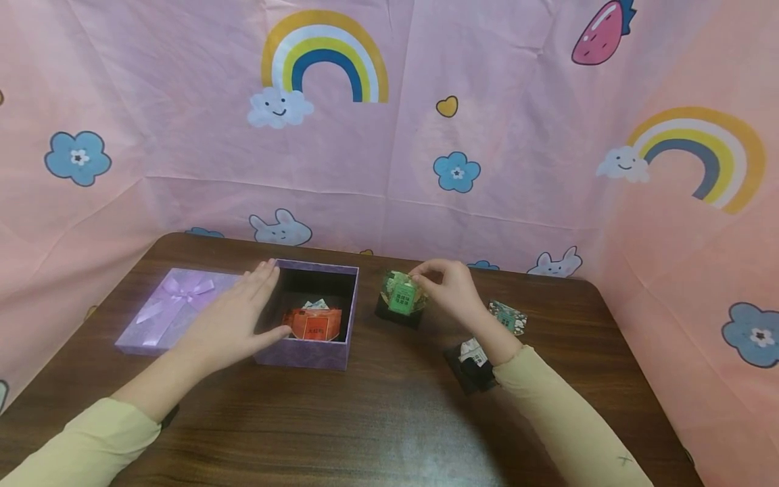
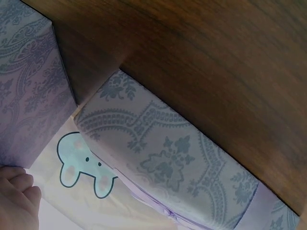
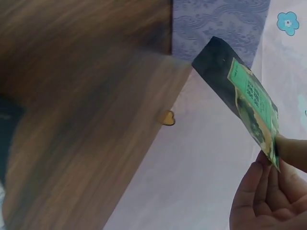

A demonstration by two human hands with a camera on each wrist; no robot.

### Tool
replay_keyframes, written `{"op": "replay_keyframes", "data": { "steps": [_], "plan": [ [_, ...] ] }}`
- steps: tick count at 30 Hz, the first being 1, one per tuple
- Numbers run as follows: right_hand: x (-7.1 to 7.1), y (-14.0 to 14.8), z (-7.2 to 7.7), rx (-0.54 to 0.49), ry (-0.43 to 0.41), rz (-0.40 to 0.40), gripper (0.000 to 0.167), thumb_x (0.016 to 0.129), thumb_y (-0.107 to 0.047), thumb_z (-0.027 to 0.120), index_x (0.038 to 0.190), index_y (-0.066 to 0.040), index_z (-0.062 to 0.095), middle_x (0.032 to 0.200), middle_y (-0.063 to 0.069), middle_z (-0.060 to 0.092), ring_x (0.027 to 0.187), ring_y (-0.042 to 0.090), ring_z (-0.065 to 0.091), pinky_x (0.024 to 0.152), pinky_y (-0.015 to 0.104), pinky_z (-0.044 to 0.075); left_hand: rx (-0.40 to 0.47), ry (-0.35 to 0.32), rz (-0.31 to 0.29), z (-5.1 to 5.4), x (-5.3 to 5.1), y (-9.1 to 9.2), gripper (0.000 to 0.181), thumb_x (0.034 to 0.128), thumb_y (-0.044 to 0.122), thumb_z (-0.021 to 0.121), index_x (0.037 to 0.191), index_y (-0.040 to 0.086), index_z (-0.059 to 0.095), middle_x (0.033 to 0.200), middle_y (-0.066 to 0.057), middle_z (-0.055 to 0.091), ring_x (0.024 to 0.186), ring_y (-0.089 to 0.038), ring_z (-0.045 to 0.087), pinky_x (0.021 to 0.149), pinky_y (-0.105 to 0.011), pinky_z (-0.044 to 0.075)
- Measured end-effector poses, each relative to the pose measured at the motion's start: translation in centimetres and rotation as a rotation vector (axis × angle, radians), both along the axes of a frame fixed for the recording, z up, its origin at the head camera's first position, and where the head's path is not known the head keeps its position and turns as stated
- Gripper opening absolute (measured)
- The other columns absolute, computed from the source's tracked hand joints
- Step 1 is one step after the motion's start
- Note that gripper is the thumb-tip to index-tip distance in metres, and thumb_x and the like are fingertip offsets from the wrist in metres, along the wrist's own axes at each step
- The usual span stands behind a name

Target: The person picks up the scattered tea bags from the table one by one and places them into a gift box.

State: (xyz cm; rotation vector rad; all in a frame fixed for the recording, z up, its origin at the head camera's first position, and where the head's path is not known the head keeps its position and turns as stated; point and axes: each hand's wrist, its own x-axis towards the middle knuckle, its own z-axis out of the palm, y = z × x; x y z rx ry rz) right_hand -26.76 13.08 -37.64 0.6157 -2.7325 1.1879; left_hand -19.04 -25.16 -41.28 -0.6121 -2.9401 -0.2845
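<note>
A purple patterned box (image 1: 304,355) stands uncovered on the table, with a red packet (image 1: 313,325) and a small pale piece inside. My left hand (image 1: 228,321) rests along its left side, fingers straight; in the left wrist view the fingers (image 2: 19,187) touch the box wall (image 2: 29,96). Just right of the box, my right hand (image 1: 450,291) pinches the top edge of a green and black packet (image 1: 402,296). The right wrist view shows that packet (image 3: 249,91) tilted between thumb and fingers of the right hand (image 3: 268,191).
The purple lid with a ribbon bow (image 1: 176,304) lies left of the box. Beneath and beside my right forearm are a black packet with a white label (image 1: 473,352) and a green patterned packet (image 1: 511,318). A printed cloth (image 1: 389,135) hangs behind the table (image 1: 365,419).
</note>
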Motion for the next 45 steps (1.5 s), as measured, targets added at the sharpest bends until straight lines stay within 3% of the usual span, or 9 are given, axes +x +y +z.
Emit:
{"op": "replay_keyframes", "data": {
  "steps": [8,19,28,33,39,45],
  "plan": [
    [-0.6,-2.1,1.6,-0.043,0.007,-0.002,0.013,0.100,-0.012,0.073,0.106,-0.005,0.083,0.110,0.013,0.082,0.106,0.028,0.075,0.085,0.040,0.059,0.000,0.008,-0.004,0.0,0.0,0.0,0.104,0.0969,0.056,0.070,0.164,-0.010,0.024,0.173,-0.029,0.022,0.161,-0.048,0.024,0.131,-0.061,0.028],
    [-1.0,-4.4,3.2,-0.090,0.010,0.039,0.014,0.100,-0.010,0.071,0.106,-0.002,0.082,0.104,0.015,0.082,0.090,0.027,0.075,0.072,0.025,0.056,0.006,0.006,-0.002,-0.2,-0.1,-0.1,0.105,0.0963,0.056,0.071,0.164,-0.009,0.024,0.173,-0.029,0.022,0.161,-0.048,0.025,0.131,-0.062,0.028],
    [-1.6,-6.2,4.4,-0.118,0.042,0.038,0.015,0.098,-0.010,0.071,0.104,-0.001,0.082,0.106,0.016,0.082,0.097,0.029,0.075,0.085,0.036,0.061,0.017,0.018,-0.009,-0.1,0.1,-0.1,0.104,0.0962,0.056,0.070,0.164,-0.009,0.025,0.173,-0.030,0.024,0.160,-0.049,0.027,0.130,-0.062,0.029],
    [-1.9,-7.8,4.2,-0.158,0.017,0.033,0.015,0.097,-0.008,0.072,0.104,0.000,0.082,0.107,0.017,0.081,0.103,0.029,0.074,0.094,0.041,0.060,0.009,0.002,0.008,-0.2,0.0,-0.1,0.105,0.0961,0.057,0.070,0.164,-0.008,0.025,0.174,-0.029,0.023,0.162,-0.047,0.024,0.131,-0.062,0.029],
    [-2.0,-9.7,3.4,-0.182,-0.026,0.042,0.014,0.097,-0.008,0.072,0.104,-0.002,0.082,0.105,0.015,0.081,0.097,0.026,0.072,0.084,0.026,0.056,0.009,-0.010,0.011,-0.3,-0.1,-0.2,0.105,0.0965,0.059,0.069,0.165,-0.007,0.025,0.174,-0.027,0.021,0.163,-0.046,0.023,0.131,-0.061,0.027],
    [-1.6,-11.1,2.6,-0.171,-0.054,0.073,0.013,0.098,-0.010,0.073,0.104,-0.004,0.083,0.104,0.013,0.082,0.092,0.022,0.071,0.079,0.021,0.053,0.007,0.000,0.003,-0.2,-0.2,-0.1,0.104,0.0968,0.058,0.069,0.165,-0.008,0.024,0.174,-0.028,0.021,0.162,-0.046,0.023,0.131,-0.062,0.027]
  ]
}}
